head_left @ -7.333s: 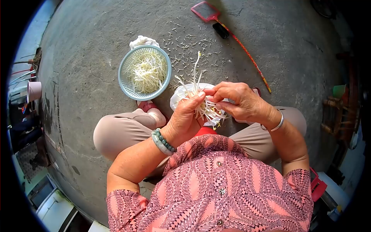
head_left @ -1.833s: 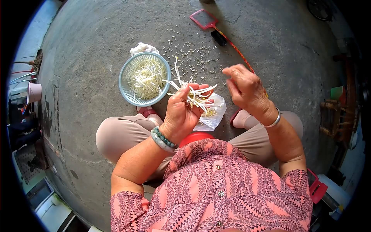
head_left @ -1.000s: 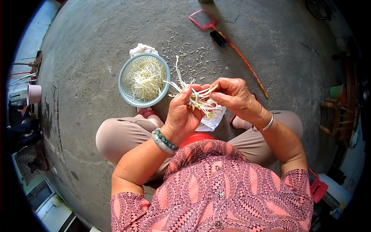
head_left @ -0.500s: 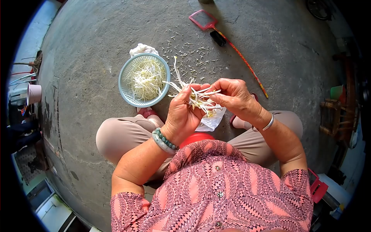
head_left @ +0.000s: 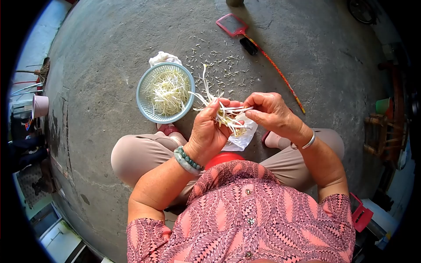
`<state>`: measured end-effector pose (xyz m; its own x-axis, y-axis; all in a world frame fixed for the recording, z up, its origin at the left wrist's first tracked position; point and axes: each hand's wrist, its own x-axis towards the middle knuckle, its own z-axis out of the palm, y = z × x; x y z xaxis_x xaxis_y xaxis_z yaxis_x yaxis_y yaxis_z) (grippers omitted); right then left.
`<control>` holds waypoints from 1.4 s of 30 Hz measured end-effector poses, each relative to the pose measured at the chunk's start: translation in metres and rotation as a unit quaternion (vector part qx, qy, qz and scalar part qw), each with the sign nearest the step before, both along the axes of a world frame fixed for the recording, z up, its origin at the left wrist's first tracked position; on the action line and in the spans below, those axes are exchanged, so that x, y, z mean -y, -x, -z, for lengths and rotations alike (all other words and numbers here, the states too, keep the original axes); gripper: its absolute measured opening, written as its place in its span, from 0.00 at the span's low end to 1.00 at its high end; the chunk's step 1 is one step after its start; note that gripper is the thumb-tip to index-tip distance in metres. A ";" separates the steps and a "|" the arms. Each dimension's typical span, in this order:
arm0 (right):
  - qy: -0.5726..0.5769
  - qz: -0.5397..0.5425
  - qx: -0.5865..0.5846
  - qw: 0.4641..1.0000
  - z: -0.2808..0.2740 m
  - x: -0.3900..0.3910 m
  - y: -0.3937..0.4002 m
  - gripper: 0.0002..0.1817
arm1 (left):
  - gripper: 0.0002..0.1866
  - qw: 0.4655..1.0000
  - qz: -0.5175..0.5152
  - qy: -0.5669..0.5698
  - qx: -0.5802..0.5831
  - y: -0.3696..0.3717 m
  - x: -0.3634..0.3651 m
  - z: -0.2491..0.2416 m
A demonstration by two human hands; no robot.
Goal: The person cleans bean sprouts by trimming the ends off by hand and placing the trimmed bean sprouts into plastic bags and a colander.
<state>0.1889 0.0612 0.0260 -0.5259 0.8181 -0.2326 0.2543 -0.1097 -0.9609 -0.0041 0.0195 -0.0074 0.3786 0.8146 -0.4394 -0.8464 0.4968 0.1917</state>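
Observation:
A loose bunch of white bean sprouts (head_left: 228, 117) lies across the palm of my left hand (head_left: 211, 131), whose fingers curl round it. My right hand (head_left: 272, 113), close on the right, pinches the end of a sprout with thumb and forefinger. Some long sprouts stick out past my left fingertips. To the left on the floor, a light blue round basket (head_left: 139, 94) holds a heap of sprouts (head_left: 170, 93). Below my hands, between the legs, is a white plastic bag (head_left: 242, 139), partly hidden by them.
Small scattered bits (head_left: 219, 65) lie on the concrete floor beyond my hands. A red fly swatter (head_left: 280, 72) with a patterned handle and a black object (head_left: 248, 45) lie farther off. A white cloth (head_left: 164, 58) touches the basket's far side. Wooden furniture (head_left: 379, 131) stands at right.
My right hand has shifted slightly right, away from my left palm, with its fingertips at a sprout's end. The whole view has moved a little.

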 end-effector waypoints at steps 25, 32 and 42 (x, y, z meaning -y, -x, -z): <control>0.078 0.017 -0.042 0.996 -0.012 -0.011 -0.014 0.10 | 0.13 0.969 0.210 -0.081 -0.104 -0.002 0.010 -0.023; 0.220 0.121 -0.170 0.953 -0.021 -0.011 -0.010 0.13 | 0.12 0.962 0.225 -0.102 -0.113 -0.005 0.010 -0.023; 0.096 0.227 -0.227 0.942 -0.025 -0.015 -0.021 0.10 | 0.15 0.974 0.184 -0.051 -0.122 -0.004 0.009 -0.017</control>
<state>0.2099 0.0761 0.0514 -0.2124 0.9485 -0.2350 -0.2935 -0.2913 -0.9105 -0.0003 0.0110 0.0096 0.5471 0.6877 -0.4772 -0.5384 0.7256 0.4284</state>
